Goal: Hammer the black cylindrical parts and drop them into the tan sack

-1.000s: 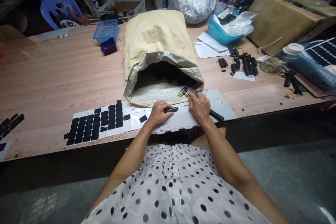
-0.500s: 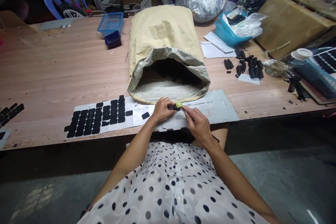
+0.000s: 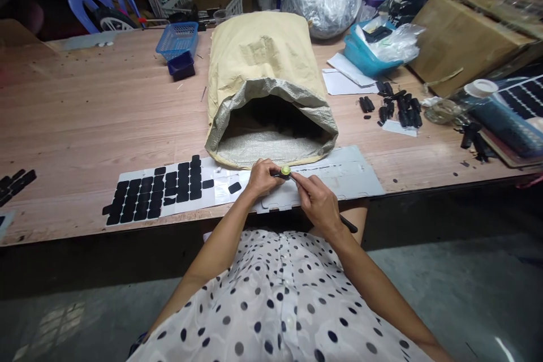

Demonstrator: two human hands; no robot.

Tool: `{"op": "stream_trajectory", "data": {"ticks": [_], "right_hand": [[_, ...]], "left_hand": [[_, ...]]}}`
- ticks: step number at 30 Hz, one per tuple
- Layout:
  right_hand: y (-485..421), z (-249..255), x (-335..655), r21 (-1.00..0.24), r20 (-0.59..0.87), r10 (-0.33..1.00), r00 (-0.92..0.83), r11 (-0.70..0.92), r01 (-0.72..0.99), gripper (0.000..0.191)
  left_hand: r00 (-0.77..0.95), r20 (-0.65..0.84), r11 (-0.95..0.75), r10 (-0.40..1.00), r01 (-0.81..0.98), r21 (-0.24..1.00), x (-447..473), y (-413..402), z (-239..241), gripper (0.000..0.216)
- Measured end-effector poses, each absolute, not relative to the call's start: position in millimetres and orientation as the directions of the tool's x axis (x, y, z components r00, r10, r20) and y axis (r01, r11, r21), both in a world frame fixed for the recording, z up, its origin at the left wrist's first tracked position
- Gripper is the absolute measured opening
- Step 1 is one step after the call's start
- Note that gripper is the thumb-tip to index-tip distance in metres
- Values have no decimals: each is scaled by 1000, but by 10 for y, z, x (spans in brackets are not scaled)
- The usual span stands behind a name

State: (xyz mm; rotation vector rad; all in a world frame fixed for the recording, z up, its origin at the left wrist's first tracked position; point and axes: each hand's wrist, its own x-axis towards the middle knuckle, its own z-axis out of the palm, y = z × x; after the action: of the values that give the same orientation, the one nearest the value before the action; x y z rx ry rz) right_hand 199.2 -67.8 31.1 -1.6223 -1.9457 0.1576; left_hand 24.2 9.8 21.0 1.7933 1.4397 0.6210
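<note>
My left hand is closed round a small black part at the table's front edge, just in front of the open sack. My right hand grips a thin tool with a black handle. The tool's yellow-green tip touches the end of the black part. Both hands hover over a grey sheet lying on the wooden table.
A white sheet with several black pads lies left of my hands. Loose black parts sit at the right, by a blue tray, a cardboard box and a bottle. A blue basket stands behind.
My right hand pulled back from the sack's mouth toward me and brought the tool's tip to the black part in my left hand. The view shifted slightly.
</note>
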Motion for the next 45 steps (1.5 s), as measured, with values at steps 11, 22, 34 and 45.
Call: {"op": "stream_trajectory", "data": {"ticks": [11, 22, 34, 45], "right_hand": [[-678, 271, 2101, -468, 357, 934, -9, 187, 864, 38], [-9, 39, 2408, -307, 363, 923, 127, -10, 952, 33], [0, -73, 2356, -222, 357, 927, 114, -34, 974, 34], [13, -50, 2328, -225, 337, 935, 112, -36, 974, 35]], "left_hand": [[222, -44, -106, 974, 619, 778, 253, 88, 168, 12], [261, 21, -186, 965, 624, 759, 173, 51, 102, 10], [320, 86, -267, 944, 583, 767, 66, 86, 37, 30], [438, 60, -308, 897, 522, 795, 151, -366, 311, 20]]}}
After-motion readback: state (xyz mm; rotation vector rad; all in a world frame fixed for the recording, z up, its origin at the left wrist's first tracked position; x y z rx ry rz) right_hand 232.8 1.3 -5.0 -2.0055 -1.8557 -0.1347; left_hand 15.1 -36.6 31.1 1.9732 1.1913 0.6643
